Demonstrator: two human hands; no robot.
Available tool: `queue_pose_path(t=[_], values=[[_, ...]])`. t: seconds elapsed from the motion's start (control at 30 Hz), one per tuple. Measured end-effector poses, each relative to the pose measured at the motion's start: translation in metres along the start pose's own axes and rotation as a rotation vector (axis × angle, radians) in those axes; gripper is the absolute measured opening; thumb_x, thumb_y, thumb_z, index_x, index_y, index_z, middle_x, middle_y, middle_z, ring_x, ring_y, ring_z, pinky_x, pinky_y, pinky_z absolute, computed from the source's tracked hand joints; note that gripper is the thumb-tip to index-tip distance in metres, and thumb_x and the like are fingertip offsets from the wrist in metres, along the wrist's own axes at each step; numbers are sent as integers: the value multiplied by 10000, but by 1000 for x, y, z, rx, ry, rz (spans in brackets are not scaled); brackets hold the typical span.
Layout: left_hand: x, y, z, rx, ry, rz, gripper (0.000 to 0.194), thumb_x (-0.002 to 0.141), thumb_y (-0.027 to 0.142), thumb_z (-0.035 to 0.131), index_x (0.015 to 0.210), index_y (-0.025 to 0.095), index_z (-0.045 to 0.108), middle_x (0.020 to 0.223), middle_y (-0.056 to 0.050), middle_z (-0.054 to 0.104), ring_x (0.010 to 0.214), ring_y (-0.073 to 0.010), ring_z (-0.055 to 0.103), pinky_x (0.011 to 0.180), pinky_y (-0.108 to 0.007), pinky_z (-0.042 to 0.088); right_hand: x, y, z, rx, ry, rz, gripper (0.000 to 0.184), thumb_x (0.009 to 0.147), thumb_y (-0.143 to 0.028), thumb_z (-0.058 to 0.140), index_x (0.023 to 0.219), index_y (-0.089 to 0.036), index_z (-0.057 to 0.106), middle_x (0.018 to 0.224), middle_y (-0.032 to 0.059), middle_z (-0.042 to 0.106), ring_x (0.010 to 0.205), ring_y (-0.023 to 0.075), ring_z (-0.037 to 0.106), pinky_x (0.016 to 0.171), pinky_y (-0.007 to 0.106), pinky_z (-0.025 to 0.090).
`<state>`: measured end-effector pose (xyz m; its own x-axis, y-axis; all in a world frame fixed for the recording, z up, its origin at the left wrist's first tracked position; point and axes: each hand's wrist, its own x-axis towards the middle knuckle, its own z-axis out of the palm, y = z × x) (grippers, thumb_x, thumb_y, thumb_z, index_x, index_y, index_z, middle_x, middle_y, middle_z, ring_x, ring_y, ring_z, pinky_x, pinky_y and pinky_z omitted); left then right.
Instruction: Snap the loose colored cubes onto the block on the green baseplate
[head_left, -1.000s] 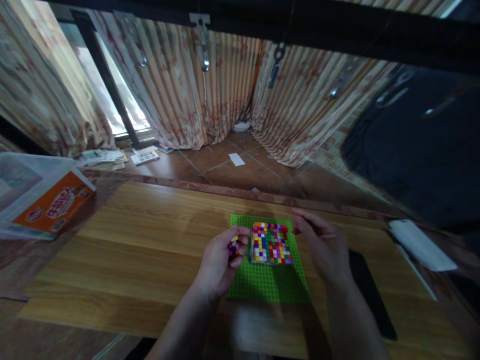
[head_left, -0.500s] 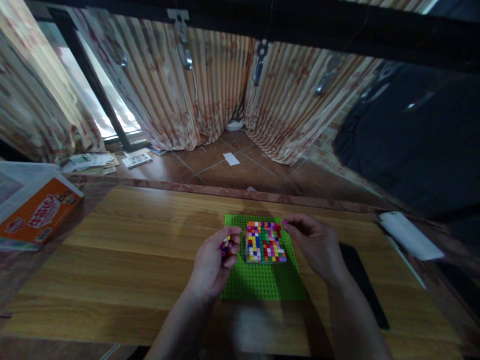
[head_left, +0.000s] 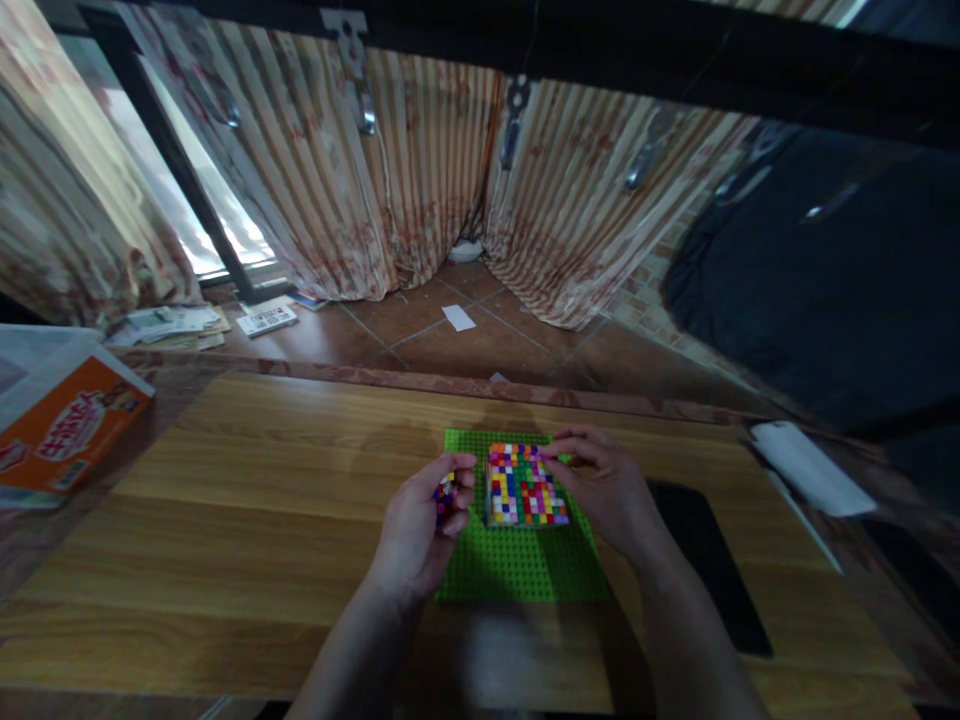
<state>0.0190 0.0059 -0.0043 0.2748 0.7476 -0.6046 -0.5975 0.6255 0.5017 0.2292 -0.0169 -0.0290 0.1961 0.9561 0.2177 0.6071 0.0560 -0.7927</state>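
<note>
A green studded baseplate (head_left: 517,570) lies on the wooden table, bearing a block of small multicoloured toy bricks (head_left: 525,490) packed in rows. My left hand (head_left: 420,515) is closed around several loose little bricks (head_left: 446,497), purple, white and other colours, beside the block's left side. At the block's upper right corner is my right hand (head_left: 604,485), thumb and forefinger pinched together over the top bricks. A pink brick seems to sit at those fingertips, partly hidden by them.
A black flat object (head_left: 709,560) lies right of my right forearm. Farther right are a white box-like object (head_left: 810,468) and a thin white stick (head_left: 806,520). An orange-labelled plastic bin (head_left: 82,420) stands at the left edge of the wooden table (head_left: 247,520).
My right hand has moved left, bringing the pink brick from beside the block onto its upper right corner. My left hand stays by the block with its loose bricks. The view has shifted slightly.
</note>
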Motion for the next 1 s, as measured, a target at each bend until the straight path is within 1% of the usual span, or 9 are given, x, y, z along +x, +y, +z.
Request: queue_pose_path(t=[0.13, 0.23, 0.33, 0.4, 0.57, 0.67, 0.83, 0.9, 1.0], values=[[0, 0, -1, -4, -12, -2, 215, 915, 167, 501, 815, 57, 655, 680, -14, 517, 465, -26, 407, 350, -130, 215, 3, 2, 4, 175, 28, 149, 143, 731, -353, 722, 781, -219, 737, 1010, 52, 660, 823, 181, 634, 718, 330, 504], [0, 0, -2, -7, -15, 2, 207, 909, 164, 506, 822, 57, 660, 679, -15, 520, 467, -29, 413, 350, -130, 219, 6, 1, 5, 342, 33, 323, 278, 621, -372, 806, 827, -202, 728, 878, 41, 701, 697, 164, 621, 640, 309, 494], [0, -1, -2, -7, -12, 10, 209, 906, 164, 512, 810, 54, 660, 675, -16, 520, 468, -29, 414, 349, -129, 216, 7, -2, 5, 497, 21, 436, 386, 521, -346, 863, 855, -199, 738, 811, 28, 723, 698, 168, 637, 675, 316, 506], [0, -1, -2, -9, -11, 10, 209, 908, 165, 511, 816, 53, 662, 676, -17, 522, 465, -29, 413, 348, -129, 215, 7, -3, 5, 591, 9, 486, 394, 486, -332, 883, 832, -201, 747, 796, 23, 734, 710, 168, 649, 707, 321, 511], [1, -1, -1, -8, 2, 7, 221, 919, 160, 493, 819, 53, 659, 670, -15, 520, 462, -29, 417, 345, -128, 215, 6, -2, 8, 747, -19, 593, 383, 452, -301, 910, 792, -205, 762, 760, 13, 749, 659, 153, 653, 700, 318, 513], [1, -1, -1, -6, 2, 4, 222, 919, 158, 493, 816, 53, 659, 671, -15, 519, 464, -28, 417, 346, -127, 222, 6, 0, 10, 790, -27, 631, 380, 446, -286, 916, 786, -204, 768, 742, 10, 752, 648, 150, 657, 710, 318, 514], [0, 0, -1, -50, -3, -2, 204, 906, 176, 524, 817, 61, 667, 673, -17, 525, 469, -30, 423, 348, -121, 256, 5, 0, 11, 802, -35, 621, 381, 443, -292, 919, 784, -200, 777, 751, 15, 757, 649, 152, 661, 701, 311, 527], [-1, 1, -1, -105, -22, -17, 214, 911, 186, 525, 821, 59, 671, 676, -24, 538, 479, -34, 445, 364, -119, 312, 5, 0, 8, 774, -47, 596, 375, 466, -306, 914, 801, -208, 776, 777, 17, 759, 666, 157, 662, 700, 317, 533], [-3, 3, 0, -205, -46, -32, 258, 935, 198, 494, 827, 56, 680, 713, -64, 600, 555, -65, 544, 464, -141, 465, 4, 2, -3, 671, -77, 524, 376, 513, -302, 902, 857, -222, 775, 844, 21, 760, 744, 162, 666, 751, 324, 535]])
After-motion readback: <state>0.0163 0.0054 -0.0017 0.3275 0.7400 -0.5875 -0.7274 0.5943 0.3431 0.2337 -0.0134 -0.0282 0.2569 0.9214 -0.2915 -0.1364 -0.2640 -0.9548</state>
